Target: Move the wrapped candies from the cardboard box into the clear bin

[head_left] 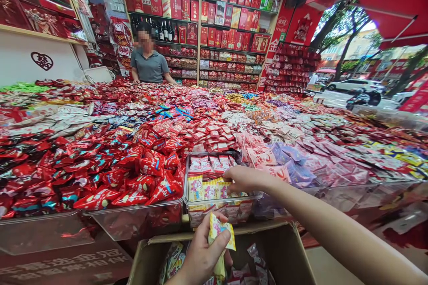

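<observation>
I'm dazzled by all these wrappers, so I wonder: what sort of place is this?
Probably a sweet shop, perhaps catering for weddings: glossy red wrapped packets lie heaped on display, rectangular red boxes line pale wooden-framed shelves behind, and a dark heart-shaped double-happiness emblem decorates a white panel.

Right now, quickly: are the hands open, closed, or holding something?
Left hand: closed, holding yellow-and-white packets.
Right hand: over the clear bin, fingertips hidden; whether it grips anything cannot be told.

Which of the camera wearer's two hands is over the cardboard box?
The left hand: it grips yellow packets above the box, whereas the right hand is at the clear tray.
</observation>
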Tool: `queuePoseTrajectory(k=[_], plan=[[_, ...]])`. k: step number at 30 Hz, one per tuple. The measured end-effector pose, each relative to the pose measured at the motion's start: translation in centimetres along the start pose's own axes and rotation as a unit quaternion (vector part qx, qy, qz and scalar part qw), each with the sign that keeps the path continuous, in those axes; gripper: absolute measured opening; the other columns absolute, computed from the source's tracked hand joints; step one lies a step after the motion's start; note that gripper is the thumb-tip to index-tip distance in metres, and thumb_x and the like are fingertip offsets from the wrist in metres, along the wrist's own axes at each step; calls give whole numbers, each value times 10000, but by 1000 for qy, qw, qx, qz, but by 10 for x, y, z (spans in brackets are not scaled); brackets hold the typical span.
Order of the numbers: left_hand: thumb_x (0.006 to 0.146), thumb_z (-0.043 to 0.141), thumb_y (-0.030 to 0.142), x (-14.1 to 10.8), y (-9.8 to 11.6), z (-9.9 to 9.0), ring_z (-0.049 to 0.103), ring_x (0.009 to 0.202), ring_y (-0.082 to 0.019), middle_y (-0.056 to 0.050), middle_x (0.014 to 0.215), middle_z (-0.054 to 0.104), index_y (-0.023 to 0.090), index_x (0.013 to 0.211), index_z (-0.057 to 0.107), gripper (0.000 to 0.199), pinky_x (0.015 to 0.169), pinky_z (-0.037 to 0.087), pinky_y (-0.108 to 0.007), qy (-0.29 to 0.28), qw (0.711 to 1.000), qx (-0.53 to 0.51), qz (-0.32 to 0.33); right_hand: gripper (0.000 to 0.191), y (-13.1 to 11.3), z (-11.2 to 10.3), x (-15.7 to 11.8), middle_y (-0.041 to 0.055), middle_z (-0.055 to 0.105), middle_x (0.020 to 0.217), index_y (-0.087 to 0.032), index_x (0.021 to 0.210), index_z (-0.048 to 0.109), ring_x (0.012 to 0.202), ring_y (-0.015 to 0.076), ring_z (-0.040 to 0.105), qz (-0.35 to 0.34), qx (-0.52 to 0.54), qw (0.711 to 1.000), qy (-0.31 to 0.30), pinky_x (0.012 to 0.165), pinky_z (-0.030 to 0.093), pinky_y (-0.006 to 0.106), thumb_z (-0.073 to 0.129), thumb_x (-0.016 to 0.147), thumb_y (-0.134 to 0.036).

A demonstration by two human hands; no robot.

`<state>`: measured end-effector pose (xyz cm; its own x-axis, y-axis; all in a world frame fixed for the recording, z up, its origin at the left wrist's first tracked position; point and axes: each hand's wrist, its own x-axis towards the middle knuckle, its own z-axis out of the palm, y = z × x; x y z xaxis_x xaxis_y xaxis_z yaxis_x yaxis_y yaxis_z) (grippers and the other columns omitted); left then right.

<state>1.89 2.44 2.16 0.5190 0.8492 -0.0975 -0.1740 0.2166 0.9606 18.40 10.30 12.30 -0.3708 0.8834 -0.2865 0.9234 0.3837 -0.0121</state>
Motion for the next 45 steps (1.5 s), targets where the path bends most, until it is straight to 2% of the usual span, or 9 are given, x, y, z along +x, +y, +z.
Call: queuePoseTrajectory(k=[5, 10, 14, 17, 22, 27, 34, 39, 45], plan=[[680, 559, 496, 0, 0, -1, 523, 372, -93, 58, 519, 512, 189, 905, 410, 409, 381, 358, -165, -5, 1000, 13, 2, 166, 6, 12, 17, 55, 645, 780, -161, 812, 609, 709, 161, 567, -11, 33, 997, 73, 517, 314, 209, 516, 730, -271], [680, 555, 500, -1, 0, -1, 516, 370, -89, 62, 529, 501, 195, 907, 409, 407, 378, 356, -165, -2, 1000, 17, -6, 175, 4, 21, 28, 74, 645, 842, -159, 856, 593, 793, 186, 579, 8, 24, 994, 106, 604, 356, 219, 482, 745, -236], [701, 556, 461, -1, 0, -1, 519, 387, -76, 59, 579, 507, 200, 900, 411, 360, 396, 365, -162, -12, 1000, 9, -2, 201, -1, 23, 27, 105, 635, 871, -142, 918, 556, 825, 210, 578, 30, 13, 991, 126, 650, 374, 248, 449, 754, -190], [709, 555, 447, -2, 1, -2, 525, 396, -80, 58, 587, 503, 198, 901, 411, 346, 406, 371, -171, -20, 1000, 10, 2, 212, -3, 25, 24, 114, 638, 833, -146, 936, 544, 768, 230, 590, 53, -20, 989, 138, 604, 386, 269, 449, 761, -218], [717, 546, 445, -2, 1, -2, 520, 397, -82, 56, 584, 504, 199, 906, 410, 339, 410, 367, -176, -21, 1000, 14, -1, 176, -5, 26, 16, 100, 637, 814, -157, 825, 589, 764, 219, 584, 35, -34, 986, 159, 587, 379, 257, 462, 778, -269], [722, 545, 440, -2, 1, -2, 516, 399, -77, 58, 588, 500, 200, 901, 415, 327, 411, 367, -172, -32, 999, 18, 0, 227, -5, 26, 14, 67, 634, 812, -154, 824, 606, 746, 175, 570, -58, 50, 989, 130, 600, 364, 223, 560, 726, -353], [721, 546, 440, -1, -2, -2, 520, 409, -77, 58, 612, 492, 201, 906, 417, 329, 425, 380, -179, -27, 999, 23, -3, 243, -5, 27, 22, 85, 606, 828, -128, 813, 594, 750, 175, 545, -50, 52, 988, 134, 591, 344, 222, 626, 676, -326], [722, 542, 444, -1, -1, -2, 514, 405, -76, 57, 611, 498, 199, 903, 416, 329, 416, 365, -175, -33, 999, 37, -1, 168, -9, 25, 18, 85, 605, 805, -120, 883, 548, 737, 170, 546, -34, 46, 986, 154, 581, 328, 230, 515, 744, -208], [724, 544, 433, -1, 0, 0, 505, 400, -67, 62, 611, 496, 204, 895, 411, 315, 416, 371, -171, -38, 999, 35, -5, 394, -8, 22, 19, 91, 614, 842, -136, 884, 549, 749, 199, 556, -54, 59, 988, 134, 553, 337, 232, 607, 653, -449]])
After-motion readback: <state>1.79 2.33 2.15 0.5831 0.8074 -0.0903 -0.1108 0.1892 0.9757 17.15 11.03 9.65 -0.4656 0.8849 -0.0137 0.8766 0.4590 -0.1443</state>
